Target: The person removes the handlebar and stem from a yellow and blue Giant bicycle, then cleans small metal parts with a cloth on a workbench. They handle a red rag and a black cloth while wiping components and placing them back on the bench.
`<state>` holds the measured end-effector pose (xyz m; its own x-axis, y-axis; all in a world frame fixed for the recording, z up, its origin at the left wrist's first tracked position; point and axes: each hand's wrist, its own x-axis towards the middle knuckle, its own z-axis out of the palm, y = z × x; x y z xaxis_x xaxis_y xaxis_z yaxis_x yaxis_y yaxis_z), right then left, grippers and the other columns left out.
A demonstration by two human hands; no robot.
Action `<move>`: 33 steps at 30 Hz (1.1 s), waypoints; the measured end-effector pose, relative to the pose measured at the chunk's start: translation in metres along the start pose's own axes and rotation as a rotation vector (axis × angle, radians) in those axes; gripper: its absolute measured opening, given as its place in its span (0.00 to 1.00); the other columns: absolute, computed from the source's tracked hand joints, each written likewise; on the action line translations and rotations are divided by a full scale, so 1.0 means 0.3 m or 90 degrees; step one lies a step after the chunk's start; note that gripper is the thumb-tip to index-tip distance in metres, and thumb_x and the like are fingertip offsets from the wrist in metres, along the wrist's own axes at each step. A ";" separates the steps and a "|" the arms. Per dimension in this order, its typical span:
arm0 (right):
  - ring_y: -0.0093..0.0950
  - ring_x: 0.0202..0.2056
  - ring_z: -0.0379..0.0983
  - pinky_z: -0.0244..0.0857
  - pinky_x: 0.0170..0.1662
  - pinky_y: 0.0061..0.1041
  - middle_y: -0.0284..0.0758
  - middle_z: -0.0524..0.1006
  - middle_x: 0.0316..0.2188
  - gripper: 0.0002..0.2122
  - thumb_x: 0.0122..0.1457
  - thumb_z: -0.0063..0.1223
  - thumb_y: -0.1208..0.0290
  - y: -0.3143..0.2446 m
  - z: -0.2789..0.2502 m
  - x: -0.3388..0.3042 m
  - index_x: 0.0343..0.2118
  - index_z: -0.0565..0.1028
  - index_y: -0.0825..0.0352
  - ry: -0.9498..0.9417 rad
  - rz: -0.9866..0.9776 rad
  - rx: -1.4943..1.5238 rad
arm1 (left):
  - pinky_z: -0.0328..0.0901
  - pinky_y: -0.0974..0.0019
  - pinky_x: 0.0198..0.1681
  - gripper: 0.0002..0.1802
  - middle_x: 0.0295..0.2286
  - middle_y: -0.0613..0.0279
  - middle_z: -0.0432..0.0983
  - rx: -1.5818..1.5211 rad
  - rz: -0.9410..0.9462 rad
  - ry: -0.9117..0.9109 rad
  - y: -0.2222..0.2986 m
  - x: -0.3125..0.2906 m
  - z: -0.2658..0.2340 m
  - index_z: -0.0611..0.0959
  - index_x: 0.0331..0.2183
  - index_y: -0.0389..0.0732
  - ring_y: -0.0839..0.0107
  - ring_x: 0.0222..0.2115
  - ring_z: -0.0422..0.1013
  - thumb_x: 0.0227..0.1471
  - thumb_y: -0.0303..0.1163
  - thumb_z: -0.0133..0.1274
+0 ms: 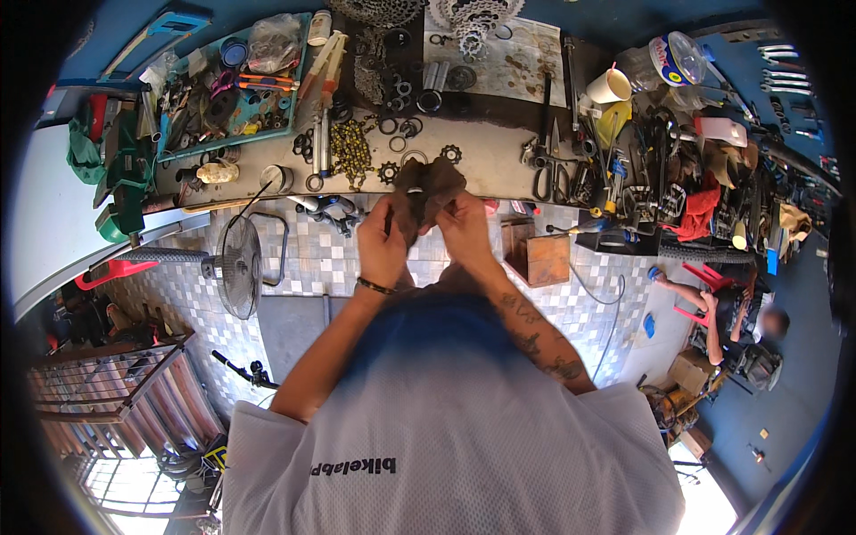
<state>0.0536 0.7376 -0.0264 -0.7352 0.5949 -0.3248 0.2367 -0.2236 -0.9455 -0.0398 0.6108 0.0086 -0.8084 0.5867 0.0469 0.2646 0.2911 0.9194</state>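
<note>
A dark brown rag (435,185) is bunched up at the front edge of the workbench. My left hand (382,239) pinches its left side, and my right hand (465,234) grips its right side. A small shiny bit shows in the rag's folds, too small to name. Just beyond the rag lie two black toothed pulley wheels, one at left (388,171) and one at right (452,154), with a thin metal ring (414,156) between them. Left of these sits a heaped yellow-and-black bike chain (351,147).
Bike cassettes (473,20) lie at the back. A blue tray (292,116) of small parts stands at left. Scissors (551,181), pliers and a paper cup (610,86) crowd the right side. Below are a fan (239,267) and a wooden box (546,259). Another person (744,312) sits at far right.
</note>
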 end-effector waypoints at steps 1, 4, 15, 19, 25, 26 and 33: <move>0.28 0.33 0.83 0.75 0.36 0.29 0.38 0.82 0.30 0.08 0.57 0.49 0.83 0.013 0.002 -0.005 0.38 0.78 0.72 -0.014 -0.026 0.054 | 0.72 0.53 0.35 0.14 0.31 0.44 0.80 -0.076 -0.075 0.016 -0.003 -0.004 0.011 0.80 0.40 0.32 0.45 0.32 0.78 0.50 0.16 0.49; 0.31 0.33 0.83 0.76 0.37 0.32 0.42 0.81 0.30 0.09 0.55 0.52 0.82 0.010 -0.031 -0.005 0.39 0.79 0.73 -0.060 -0.022 -0.138 | 0.72 0.52 0.36 0.12 0.32 0.43 0.80 0.055 -0.003 -0.071 -0.018 -0.013 -0.007 0.80 0.40 0.31 0.45 0.33 0.78 0.52 0.17 0.50; 0.29 0.27 0.81 0.75 0.33 0.29 0.37 0.81 0.31 0.03 0.62 0.49 0.85 -0.085 0.036 -0.037 0.34 0.75 0.74 -0.049 -0.037 0.250 | 0.70 0.66 0.35 0.16 0.30 0.55 0.81 -0.170 -0.081 0.069 -0.047 -0.059 0.017 0.80 0.41 0.35 0.71 0.31 0.77 0.55 0.11 0.44; 0.27 0.27 0.79 0.73 0.30 0.27 0.34 0.82 0.30 0.04 0.59 0.53 0.85 -0.046 0.017 -0.055 0.31 0.77 0.70 0.037 -0.076 0.150 | 0.69 0.74 0.38 0.17 0.34 0.62 0.83 -0.299 -0.210 0.051 -0.077 -0.088 0.010 0.81 0.42 0.34 0.80 0.35 0.76 0.57 0.12 0.42; 0.35 0.30 0.79 0.73 0.33 0.30 0.38 0.81 0.30 0.10 0.47 0.60 0.87 -0.107 -0.072 -0.045 0.32 0.77 0.68 -0.001 -0.468 -0.375 | 0.73 0.71 0.47 0.17 0.44 0.60 0.83 -0.349 -0.384 -0.181 -0.065 -0.031 -0.112 0.81 0.51 0.32 0.74 0.41 0.80 0.65 0.22 0.44; 0.37 0.30 0.79 0.73 0.33 0.30 0.39 0.81 0.30 0.11 0.45 0.61 0.87 -0.119 -0.087 -0.048 0.31 0.77 0.67 -0.071 -0.476 -0.431 | 0.73 0.70 0.47 0.17 0.43 0.60 0.83 -0.386 -0.366 -0.190 -0.055 -0.021 -0.118 0.81 0.51 0.31 0.74 0.40 0.80 0.65 0.22 0.44; 0.27 0.30 0.78 0.73 0.33 0.29 0.34 0.81 0.34 0.06 0.57 0.57 0.83 -0.070 -0.095 -0.057 0.38 0.78 0.68 0.055 -0.214 0.027 | 0.75 0.70 0.46 0.17 0.40 0.58 0.84 -0.639 -0.423 0.017 0.010 -0.001 -0.077 0.82 0.50 0.30 0.72 0.38 0.81 0.65 0.21 0.43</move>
<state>0.0793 0.7542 -0.0015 -0.7109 0.7033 0.0015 -0.0370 -0.0352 -0.9987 -0.0508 0.5940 0.0203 -0.6453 0.5258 -0.5542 -0.7252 -0.1935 0.6608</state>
